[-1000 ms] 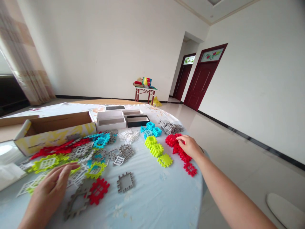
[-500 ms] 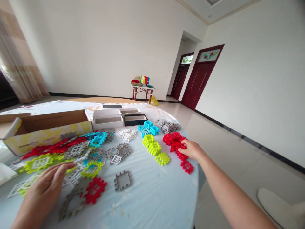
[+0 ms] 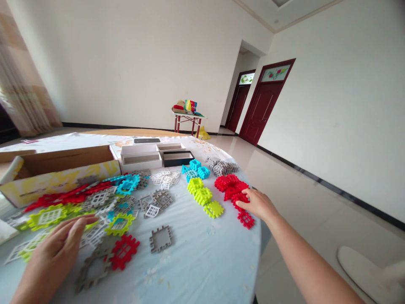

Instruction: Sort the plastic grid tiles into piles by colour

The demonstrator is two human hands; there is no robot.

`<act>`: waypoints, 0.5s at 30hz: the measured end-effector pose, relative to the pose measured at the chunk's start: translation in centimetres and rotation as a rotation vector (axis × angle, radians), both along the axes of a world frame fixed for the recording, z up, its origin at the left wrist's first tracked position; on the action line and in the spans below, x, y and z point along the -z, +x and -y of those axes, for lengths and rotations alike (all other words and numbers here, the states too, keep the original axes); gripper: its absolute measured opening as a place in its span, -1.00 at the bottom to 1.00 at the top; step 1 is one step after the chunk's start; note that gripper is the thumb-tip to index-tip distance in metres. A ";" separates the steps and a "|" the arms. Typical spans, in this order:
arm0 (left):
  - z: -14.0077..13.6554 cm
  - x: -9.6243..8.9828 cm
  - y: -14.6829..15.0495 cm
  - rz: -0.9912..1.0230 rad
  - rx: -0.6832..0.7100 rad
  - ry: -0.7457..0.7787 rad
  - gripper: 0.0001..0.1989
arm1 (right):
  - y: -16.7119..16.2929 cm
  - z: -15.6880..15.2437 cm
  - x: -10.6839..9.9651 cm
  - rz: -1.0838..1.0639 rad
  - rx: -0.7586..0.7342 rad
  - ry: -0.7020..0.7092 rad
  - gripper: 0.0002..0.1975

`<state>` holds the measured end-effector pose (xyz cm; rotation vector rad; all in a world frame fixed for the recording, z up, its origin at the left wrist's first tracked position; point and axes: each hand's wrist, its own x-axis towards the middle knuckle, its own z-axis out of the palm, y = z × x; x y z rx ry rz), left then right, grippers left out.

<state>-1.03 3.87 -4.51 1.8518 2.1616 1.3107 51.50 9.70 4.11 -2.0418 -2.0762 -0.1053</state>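
The right hand (image 3: 260, 205) is bending over a pile of red toy pieces (image 3: 227, 182), its thumb and forefinger standing slightly apart at the pile's edge; whether they are pinching a piece, I cannot tell. A red window piece (image 3: 246, 219) is lying just nearer than those fingertips, and lime green pieces (image 3: 202, 195) are forming a slanting row to their left. Beyond the same fingertips, grey pieces (image 3: 221, 166) are sitting in a heap, with blue pieces (image 3: 196, 170) clustering to the left of that heap.

The left hand (image 3: 55, 251) is lying over a loose spread of mixed pieces, its fingers pointing right, straight and close together; the view is hiding whether they are holding anything. A lime green frame (image 3: 112, 226) is lying just right of these fingertips, a red square (image 3: 120, 254) is lying nearer and to their right, and a grey frame (image 3: 152, 241) is lying farther right, between the two hands. Past the left fingers, a long cardboard box (image 3: 72, 179) is standing open, and to its right a white box (image 3: 142, 161) and a black box (image 3: 178, 158) are standing side by side. A pale blue tablecloth (image 3: 202, 261) is spreading underneath
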 end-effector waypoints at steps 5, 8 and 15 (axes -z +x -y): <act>0.9 -2.0 1.6 0.122 -0.032 -0.071 -0.58 | -1.1 0.3 -0.3 -0.051 -0.088 0.192 -0.56; 1.4 -3.2 2.8 0.157 -0.009 -0.058 -0.57 | -3.9 0.4 -0.8 -0.157 -0.242 0.289 -0.60; 1.7 -3.4 3.2 0.143 0.003 -0.014 -0.59 | -14.9 2.2 0.4 -0.353 -0.733 0.072 -0.70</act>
